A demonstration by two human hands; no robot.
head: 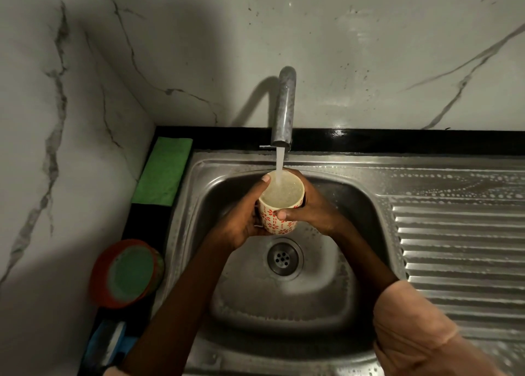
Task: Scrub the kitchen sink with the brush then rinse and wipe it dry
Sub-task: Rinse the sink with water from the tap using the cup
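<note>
A cream cup with a red pattern (pixel 277 219) is held over the steel sink basin (pixel 284 296) under the tap (pixel 284 108). Water runs from the spout into the cup, which is nearly full. My left hand (pixel 241 219) grips the cup from the left, thumb at its rim. My right hand (pixel 309 208) wraps round it from the right, thumb across the front. The drain (pixel 284 258) lies just below the cup. A blue-and-white brush (pixel 109 344) lies on the black counter at the lower left.
A folded green cloth (pixel 164 169) lies on the counter left of the sink. An orange tub with green paste (pixel 127 273) sits below it. The ribbed draining board (pixel 460 248) on the right is wet and soapy. Marble walls close in behind and on the left.
</note>
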